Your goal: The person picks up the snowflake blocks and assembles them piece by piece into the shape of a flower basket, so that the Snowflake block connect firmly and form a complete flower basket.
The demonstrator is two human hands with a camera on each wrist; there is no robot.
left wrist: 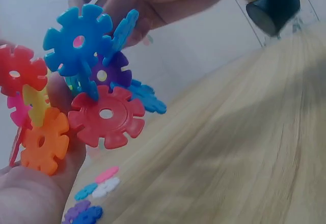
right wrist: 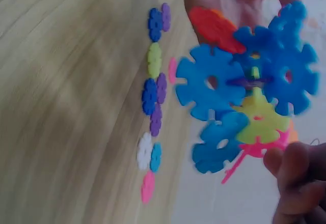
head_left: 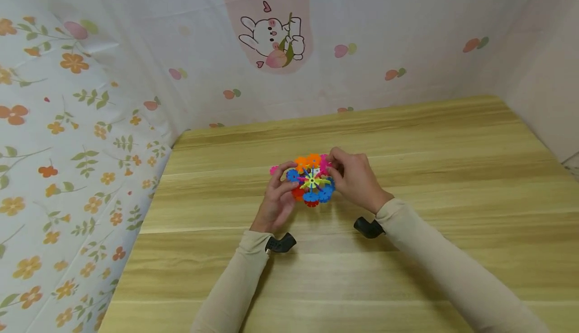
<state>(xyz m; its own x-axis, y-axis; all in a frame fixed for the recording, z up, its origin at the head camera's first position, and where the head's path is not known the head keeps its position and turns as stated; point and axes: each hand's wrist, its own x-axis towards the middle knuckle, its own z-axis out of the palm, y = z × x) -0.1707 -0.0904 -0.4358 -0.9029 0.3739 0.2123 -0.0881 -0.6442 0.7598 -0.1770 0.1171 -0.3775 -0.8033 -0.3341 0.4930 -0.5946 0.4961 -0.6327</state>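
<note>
A cluster of interlocking plastic snowflake discs [head_left: 312,181] is held between both hands above the wooden table. Blue, red, orange, yellow, purple and pink pieces slot into one another at angles. My left hand [head_left: 277,199] grips the cluster from its left side, thumb and fingers spread round the edge discs. From the right, my right hand [head_left: 359,179] pinches a pink disc [head_left: 323,164] at the upper right of the cluster. In the right wrist view, its fingertips [right wrist: 293,160] meet the pink piece below a yellow disc [right wrist: 260,119]. A red disc [left wrist: 107,114] faces the left wrist camera.
Loose discs lie on the table [head_left: 217,272] beyond the cluster, among them a white one [right wrist: 144,151], a yellow-green one [right wrist: 154,60] and a pink one [right wrist: 147,187]. Patterned cloth [head_left: 190,46] hangs along the back and left. Black camera mounts [head_left: 281,243] sit at the wrists.
</note>
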